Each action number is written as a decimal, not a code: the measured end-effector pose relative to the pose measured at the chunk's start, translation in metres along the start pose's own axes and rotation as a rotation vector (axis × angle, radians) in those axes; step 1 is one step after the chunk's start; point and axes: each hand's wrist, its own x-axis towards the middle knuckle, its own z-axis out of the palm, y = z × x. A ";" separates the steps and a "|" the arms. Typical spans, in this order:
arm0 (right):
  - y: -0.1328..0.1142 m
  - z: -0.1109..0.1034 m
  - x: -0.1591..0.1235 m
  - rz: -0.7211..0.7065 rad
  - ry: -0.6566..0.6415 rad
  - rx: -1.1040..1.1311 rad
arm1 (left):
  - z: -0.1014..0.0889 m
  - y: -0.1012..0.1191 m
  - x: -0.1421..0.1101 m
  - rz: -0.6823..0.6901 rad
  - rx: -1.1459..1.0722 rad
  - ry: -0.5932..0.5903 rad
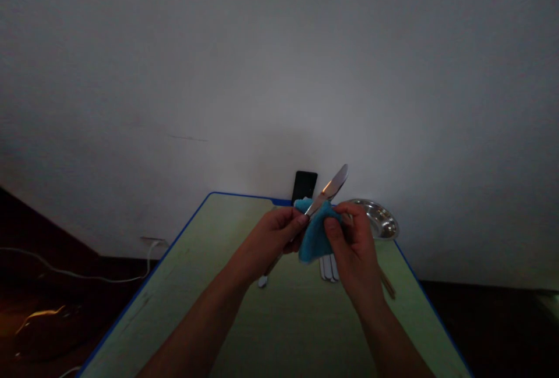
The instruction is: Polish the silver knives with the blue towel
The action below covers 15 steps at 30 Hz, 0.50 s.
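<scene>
My left hand is closed around the handle of a table knife, whose shiny blade points up and to the right. A blue cloth is pinched in my right hand and hangs down beside the knife, partly behind its neck. Both hands are close together above the table. Below them, several pieces of cutlery lie side by side, their upper parts hidden by the cloth and my right hand. Another metal piece shows its end under my left hand.
A pale green table with a blue edge stands against a grey wall. At its back are a dark phone, propped upright, and a steel bowl on the right. Chopsticks lie by my right wrist. A white cable runs at left.
</scene>
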 end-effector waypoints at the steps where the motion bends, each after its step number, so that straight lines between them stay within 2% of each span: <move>1: -0.001 0.001 0.000 0.022 0.004 0.055 | 0.000 0.000 0.000 0.005 0.004 -0.002; 6: 0.001 0.005 0.003 0.135 -0.005 0.282 | 0.002 0.006 -0.002 0.029 0.084 0.009; 9: 0.005 0.006 0.006 0.175 -0.013 0.359 | 0.003 0.009 -0.002 0.038 0.168 0.028; 15: 0.010 0.006 0.008 0.201 0.001 0.461 | -0.002 0.003 0.001 0.077 0.287 -0.006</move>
